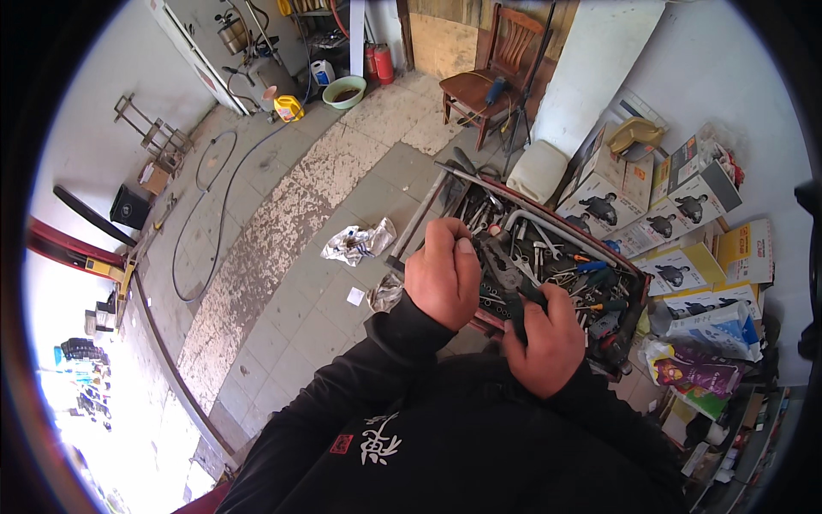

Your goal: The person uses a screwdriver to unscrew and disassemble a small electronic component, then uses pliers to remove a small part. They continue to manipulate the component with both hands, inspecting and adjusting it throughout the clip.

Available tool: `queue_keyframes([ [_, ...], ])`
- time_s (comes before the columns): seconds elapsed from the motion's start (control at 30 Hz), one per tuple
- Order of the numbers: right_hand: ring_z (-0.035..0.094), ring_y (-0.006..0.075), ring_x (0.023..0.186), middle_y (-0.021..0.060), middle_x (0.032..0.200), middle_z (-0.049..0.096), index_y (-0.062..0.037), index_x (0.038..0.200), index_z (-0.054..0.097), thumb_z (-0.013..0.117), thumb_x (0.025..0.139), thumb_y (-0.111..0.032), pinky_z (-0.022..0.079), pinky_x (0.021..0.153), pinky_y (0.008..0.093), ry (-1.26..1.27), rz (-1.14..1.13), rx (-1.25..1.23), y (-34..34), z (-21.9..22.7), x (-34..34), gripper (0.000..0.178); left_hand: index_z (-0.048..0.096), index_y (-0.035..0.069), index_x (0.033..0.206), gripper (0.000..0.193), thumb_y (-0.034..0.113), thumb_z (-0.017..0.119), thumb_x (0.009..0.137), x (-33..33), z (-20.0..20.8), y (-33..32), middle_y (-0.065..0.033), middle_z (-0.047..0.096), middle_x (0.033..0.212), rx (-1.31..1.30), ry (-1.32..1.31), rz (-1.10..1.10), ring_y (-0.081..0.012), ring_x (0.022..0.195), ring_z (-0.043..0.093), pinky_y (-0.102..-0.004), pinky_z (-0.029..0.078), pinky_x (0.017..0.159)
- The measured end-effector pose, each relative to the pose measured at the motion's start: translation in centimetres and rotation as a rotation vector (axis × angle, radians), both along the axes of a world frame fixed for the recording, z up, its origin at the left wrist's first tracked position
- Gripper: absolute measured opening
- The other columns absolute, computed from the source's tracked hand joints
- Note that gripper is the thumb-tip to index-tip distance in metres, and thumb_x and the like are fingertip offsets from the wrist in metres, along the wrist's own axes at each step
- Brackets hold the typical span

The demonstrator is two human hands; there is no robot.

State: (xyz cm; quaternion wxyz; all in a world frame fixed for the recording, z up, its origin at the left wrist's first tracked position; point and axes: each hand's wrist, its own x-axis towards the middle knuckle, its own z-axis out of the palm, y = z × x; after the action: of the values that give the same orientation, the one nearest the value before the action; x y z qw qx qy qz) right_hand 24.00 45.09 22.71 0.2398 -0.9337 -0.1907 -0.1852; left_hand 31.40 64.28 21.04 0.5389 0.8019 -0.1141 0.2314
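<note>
My right hand (548,343) is closed around the dark handles of a pair of pliers (503,267), whose grey metal jaws point up and to the left. Just left of those jaws is my left hand (441,274), its fingers curled and the thumb pressed against the index finger. Whatever it may hold is hidden or too small to make out. Both hands are above the near part of a red-edged tool cart (561,217). Inside lie many wrenches, sockets and screwdrivers, among them a blue-handled screwdriver (591,267).
Right of the cart stand printed cardboard boxes (599,199) and a whitish plastic jerrycan (538,170). Behind it is a wooden chair (479,86). Crumpled wrapping (360,242) lies on the tiled floor to the left. Farther off are a hose (224,201) and a green basin (345,92).
</note>
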Motion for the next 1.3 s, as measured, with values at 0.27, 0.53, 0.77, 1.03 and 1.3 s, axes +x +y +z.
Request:
queue_keyframes([
  [0.27,0.068,0.0435,0.091,0.0232,0.117,0.061,-0.0001,0.097,0.064,0.082,0.083,-0.009,0.057,0.074,0.0481,0.099,-0.009,0.126,0.5,-0.8,0.2,0.025,0.057,-0.002,0.112,0.007,0.000,0.056,0.106,0.8,0.1,0.1,-0.0114,0.059,0.074,0.148,-0.223,0.013,-0.0249,0.056,0.056,-0.0372,0.047,0.055],
  [0.53,0.059,0.0424,0.079,0.0204,0.092,0.056,0.0012,0.088,0.053,0.075,0.080,-0.004,0.048,0.066,0.0479,0.234,0.072,0.379,0.6,-2.1,0.8,0.023,0.055,-0.001,0.117,0.010,0.003,0.051,0.109,0.5,0.3,-0.5,-0.0068,0.056,0.077,-0.008,-0.055,-0.071,-0.0159,0.059,0.052,-0.0335,0.044,0.057],
  [0.77,0.048,0.0221,0.073,0.0082,0.083,0.050,-0.0011,0.090,0.055,0.073,0.083,-0.006,0.041,0.066,0.0364,0.655,0.151,0.664,0.3,0.5,0.3,0.021,0.054,0.000,0.120,0.012,0.008,0.051,0.112,0.5,-0.9,-0.5,-0.0020,0.057,0.080,-0.290,-0.015,-0.111,-0.0086,0.065,0.047,-0.0278,0.042,0.059],
  [1.03,0.051,0.0081,0.075,-0.0012,0.082,0.056,-0.0029,0.100,0.062,0.071,0.085,-0.009,0.042,0.069,0.0286,1.065,0.224,0.952,-0.1,3.8,0.1,0.018,0.049,0.009,0.124,0.021,0.026,0.051,0.112,1.0,-1.2,-0.5,-0.0067,0.057,0.103,-0.634,0.033,-0.218,-0.0129,0.074,0.047,-0.0300,0.044,0.065],
  [1.3,0.055,0.0100,0.065,0.0030,0.086,0.059,-0.0002,0.108,0.060,0.071,0.087,-0.009,0.046,0.062,0.0285,1.327,0.273,1.327,-0.2,4.1,-0.1,0.026,0.050,0.012,0.123,0.018,0.024,0.047,0.110,0.2,-0.3,-1.8,-0.0066,0.058,0.104,-0.823,0.169,-0.130,-0.0142,0.070,0.051,-0.0308,0.046,0.061],
])
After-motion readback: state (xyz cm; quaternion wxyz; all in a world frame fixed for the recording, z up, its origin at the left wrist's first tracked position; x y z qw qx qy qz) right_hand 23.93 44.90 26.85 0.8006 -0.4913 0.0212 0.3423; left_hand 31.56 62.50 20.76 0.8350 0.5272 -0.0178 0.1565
